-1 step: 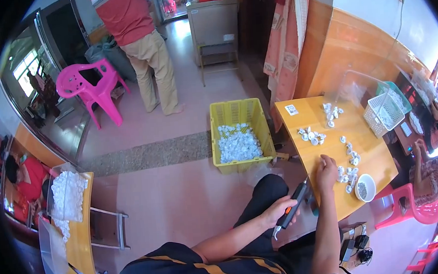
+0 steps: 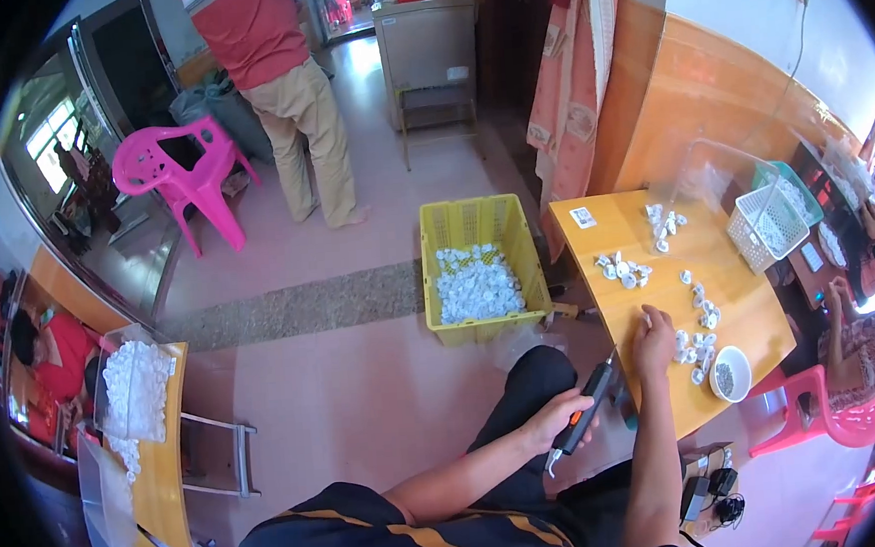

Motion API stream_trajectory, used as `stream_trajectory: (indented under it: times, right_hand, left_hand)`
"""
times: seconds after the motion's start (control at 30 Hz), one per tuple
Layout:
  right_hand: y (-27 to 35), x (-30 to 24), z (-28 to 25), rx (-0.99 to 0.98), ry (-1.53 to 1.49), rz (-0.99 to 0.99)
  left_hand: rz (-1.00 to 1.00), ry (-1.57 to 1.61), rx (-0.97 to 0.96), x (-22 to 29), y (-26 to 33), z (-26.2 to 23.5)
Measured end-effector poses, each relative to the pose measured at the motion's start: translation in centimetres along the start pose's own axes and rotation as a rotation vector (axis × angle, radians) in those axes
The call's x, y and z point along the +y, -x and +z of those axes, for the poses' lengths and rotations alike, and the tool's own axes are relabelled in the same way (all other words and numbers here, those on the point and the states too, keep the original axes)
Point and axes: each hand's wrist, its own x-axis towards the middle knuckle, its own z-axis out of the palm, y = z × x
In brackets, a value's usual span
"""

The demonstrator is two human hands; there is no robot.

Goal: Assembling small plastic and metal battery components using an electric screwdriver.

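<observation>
A yellow plastic crate [image 2: 475, 233] with perforated walls stands on the pink tiled floor, partly filled with a heap of small white plastic parts [image 2: 477, 289]; a small white bowl [image 2: 730, 373] sits near the front edge of the wooden table [image 2: 740, 310], holding what looks like tiny dark pieces, too small to tell apart; a white wire basket [image 2: 767, 221] stands at the table's far side, with a teal basket [image 2: 790, 180] just behind it; loose clusters of white parts [image 2: 626, 269] lie scattered over the smooth orange-brown tabletop; at the left, a clear bag of white pieces [image 2: 138, 377] rests on another wooden surface; the left hand [image 2: 554, 417] is closed around a slim black electric screwdriver [image 2: 588, 412] with an orange band — it is held over the lap, tilted, its upper end pointing toward the table edge; the right hand [image 2: 653, 327] rests on the table's front edge, fingers curled down over something small, though what it pinches cannot be made out; the screwdriver lies just beside and below the right hand, the two hands near but apart; a glossy pink plastic chair [image 2: 176, 174] stands further off, near a standing person in khaki trousers [image 2: 306, 121].
</observation>
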Motion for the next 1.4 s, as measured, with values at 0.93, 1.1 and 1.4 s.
stream_trajectory:
  times: [0.93,1.1,1.4]
  right_hand:
    - [-2.7,17.8,-12.8,-0.262,0.564,0.215]
    - [0.4,16.7,-15.2,-0.319,0.470,0.278]
    - [-0.2,17.9,-14.3,-0.208,0.414,0.279]
  left_hand:
    - [-0.050,-0.048,0.056,2.8,-0.5,1.2]
    - [-0.052,-0.090,-0.002,-1.0,-0.3,0.7]
    - [-0.050,-0.124,0.028,-0.2,-0.3,1.1]
